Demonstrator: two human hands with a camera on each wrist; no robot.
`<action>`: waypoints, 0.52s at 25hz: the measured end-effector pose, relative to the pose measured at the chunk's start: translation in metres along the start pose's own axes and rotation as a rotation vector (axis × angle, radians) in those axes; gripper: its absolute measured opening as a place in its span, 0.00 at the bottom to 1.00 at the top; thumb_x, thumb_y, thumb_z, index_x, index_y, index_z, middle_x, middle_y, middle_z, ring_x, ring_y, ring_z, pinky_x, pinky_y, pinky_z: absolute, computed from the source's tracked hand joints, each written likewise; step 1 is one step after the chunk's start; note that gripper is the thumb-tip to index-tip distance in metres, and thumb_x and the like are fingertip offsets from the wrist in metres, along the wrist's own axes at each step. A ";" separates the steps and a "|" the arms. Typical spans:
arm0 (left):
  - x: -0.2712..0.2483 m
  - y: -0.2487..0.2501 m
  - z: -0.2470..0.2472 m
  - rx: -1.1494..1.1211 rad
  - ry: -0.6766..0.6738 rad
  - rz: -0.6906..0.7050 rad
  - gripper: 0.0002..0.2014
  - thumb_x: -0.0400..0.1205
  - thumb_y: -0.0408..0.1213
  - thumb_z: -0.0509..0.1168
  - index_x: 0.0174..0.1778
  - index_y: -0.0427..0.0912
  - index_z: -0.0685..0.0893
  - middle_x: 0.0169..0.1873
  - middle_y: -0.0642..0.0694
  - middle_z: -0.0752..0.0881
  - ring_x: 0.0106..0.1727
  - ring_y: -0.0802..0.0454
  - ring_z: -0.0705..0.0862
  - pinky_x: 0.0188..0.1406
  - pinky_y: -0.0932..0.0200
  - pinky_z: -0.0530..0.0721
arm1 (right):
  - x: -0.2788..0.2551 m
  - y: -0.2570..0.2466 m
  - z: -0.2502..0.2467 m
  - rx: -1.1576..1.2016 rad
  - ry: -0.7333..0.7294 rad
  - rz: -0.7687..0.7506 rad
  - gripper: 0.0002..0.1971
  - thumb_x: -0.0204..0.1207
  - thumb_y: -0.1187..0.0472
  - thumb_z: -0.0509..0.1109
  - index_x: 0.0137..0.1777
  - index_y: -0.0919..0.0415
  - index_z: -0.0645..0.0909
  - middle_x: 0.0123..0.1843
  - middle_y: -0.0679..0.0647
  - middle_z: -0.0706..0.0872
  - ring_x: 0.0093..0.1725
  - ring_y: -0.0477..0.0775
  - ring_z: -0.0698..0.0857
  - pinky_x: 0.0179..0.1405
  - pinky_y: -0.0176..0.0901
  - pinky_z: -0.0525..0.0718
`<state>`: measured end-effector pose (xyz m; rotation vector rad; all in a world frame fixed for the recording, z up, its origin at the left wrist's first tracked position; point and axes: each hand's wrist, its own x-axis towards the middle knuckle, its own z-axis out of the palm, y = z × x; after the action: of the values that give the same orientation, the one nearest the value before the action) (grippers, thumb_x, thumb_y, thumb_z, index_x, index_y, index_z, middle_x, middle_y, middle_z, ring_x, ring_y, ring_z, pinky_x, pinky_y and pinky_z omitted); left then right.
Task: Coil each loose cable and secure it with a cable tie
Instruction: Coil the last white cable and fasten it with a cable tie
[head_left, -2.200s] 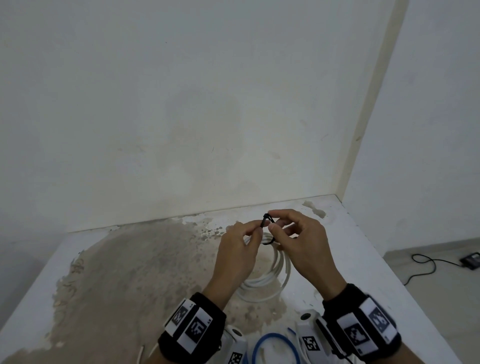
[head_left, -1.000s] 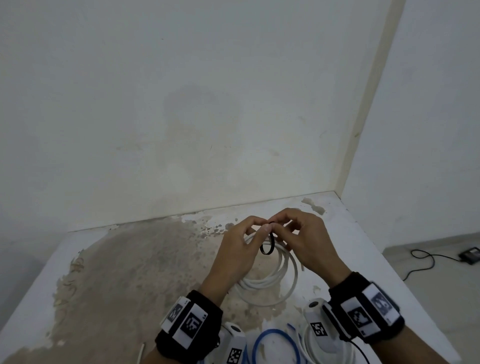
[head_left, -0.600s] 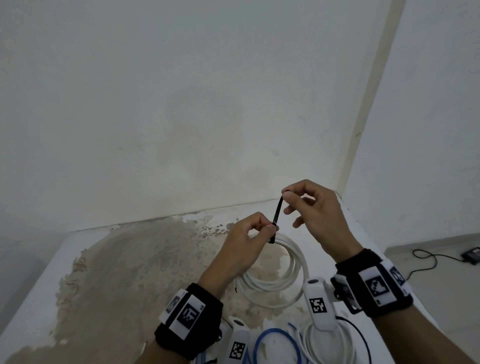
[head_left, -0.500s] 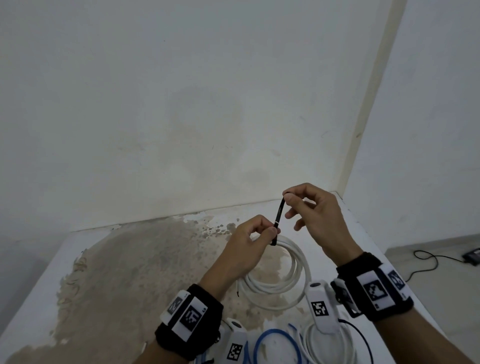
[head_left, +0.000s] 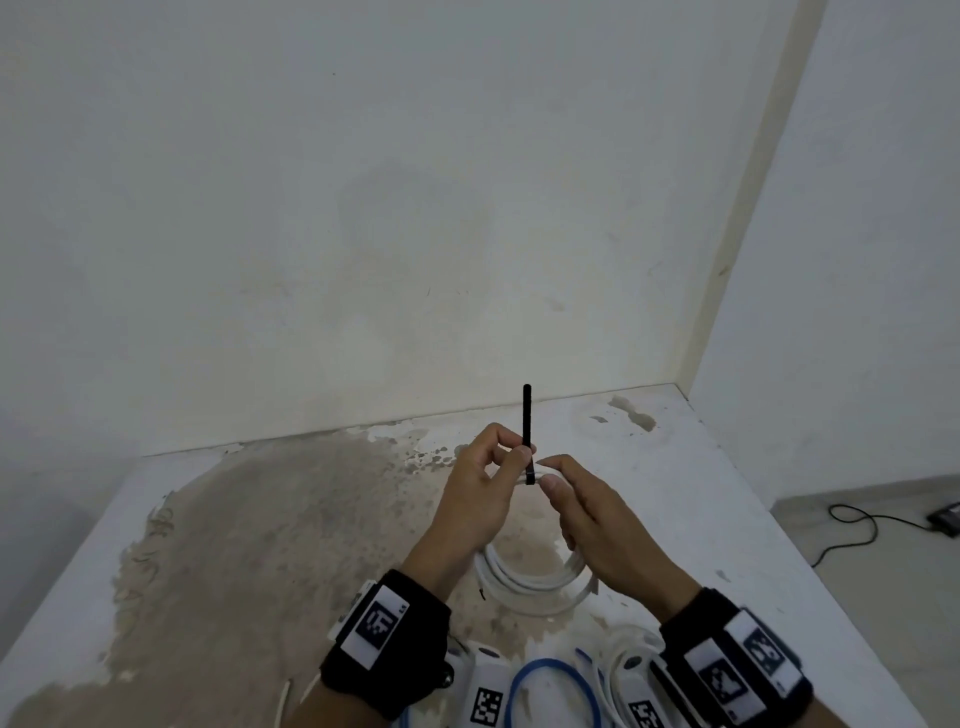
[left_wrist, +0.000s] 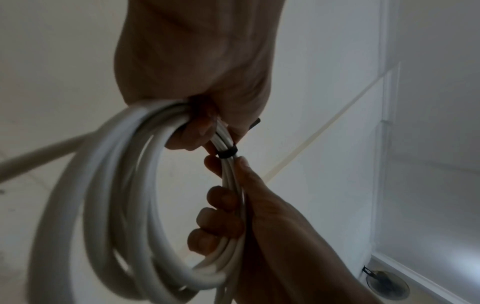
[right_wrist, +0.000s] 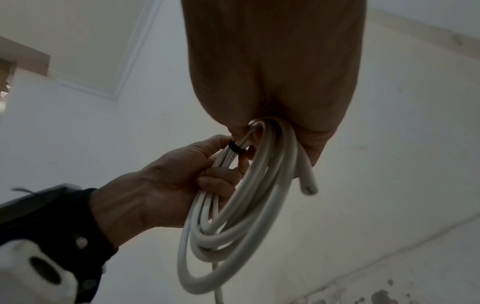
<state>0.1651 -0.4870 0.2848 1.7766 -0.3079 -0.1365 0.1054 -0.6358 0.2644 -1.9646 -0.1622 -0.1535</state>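
Observation:
A white cable coil (head_left: 530, 584) hangs above the stained table, held up by both hands. My left hand (head_left: 511, 457) grips the coil's top from the left, fingers curled round the strands (right_wrist: 223, 162). From the right, my right hand (head_left: 550, 480) grips the bundle just below the tie, fingers wrapped round it (left_wrist: 228, 179). A black cable tie (left_wrist: 228, 153) is cinched tight round the strands between the two hands. Its tail (head_left: 527, 421) sticks straight up beside my left fingertips. One cut cable end (right_wrist: 309, 188) juts out of the coil.
A blue cable coil (head_left: 553, 691) and another white cable (head_left: 621, 667) lie at the table's near edge under my wrists. The table (head_left: 260, 545) stands in a wall corner; its right edge drops to a floor with a black cord (head_left: 857, 525).
My right hand pulled the tie's tail upward, drawing the loop tight, then let it go and came down to grip the coil. The tail now stands upright by itself.

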 end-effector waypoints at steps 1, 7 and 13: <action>-0.003 -0.001 0.001 -0.017 0.001 -0.005 0.09 0.86 0.41 0.62 0.39 0.53 0.80 0.28 0.54 0.77 0.20 0.66 0.74 0.26 0.59 0.66 | 0.000 0.001 0.003 -0.002 0.005 -0.004 0.12 0.88 0.45 0.55 0.59 0.41 0.80 0.28 0.44 0.74 0.28 0.49 0.71 0.30 0.45 0.73; -0.011 -0.007 -0.006 -0.026 0.019 0.020 0.08 0.88 0.39 0.59 0.44 0.49 0.80 0.28 0.56 0.78 0.21 0.67 0.75 0.28 0.60 0.67 | 0.000 0.000 0.018 0.037 -0.024 0.009 0.12 0.89 0.49 0.55 0.60 0.45 0.80 0.28 0.40 0.75 0.26 0.43 0.69 0.30 0.37 0.71; -0.012 -0.016 -0.030 0.096 -0.070 0.038 0.10 0.85 0.43 0.63 0.38 0.50 0.81 0.28 0.57 0.79 0.31 0.61 0.76 0.44 0.53 0.81 | 0.021 -0.016 0.030 0.150 0.075 0.016 0.05 0.85 0.53 0.67 0.58 0.47 0.82 0.48 0.49 0.87 0.41 0.53 0.88 0.33 0.48 0.90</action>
<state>0.1636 -0.4526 0.2751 1.8621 -0.4040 -0.1589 0.1244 -0.6014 0.2714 -1.8078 -0.1059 -0.1987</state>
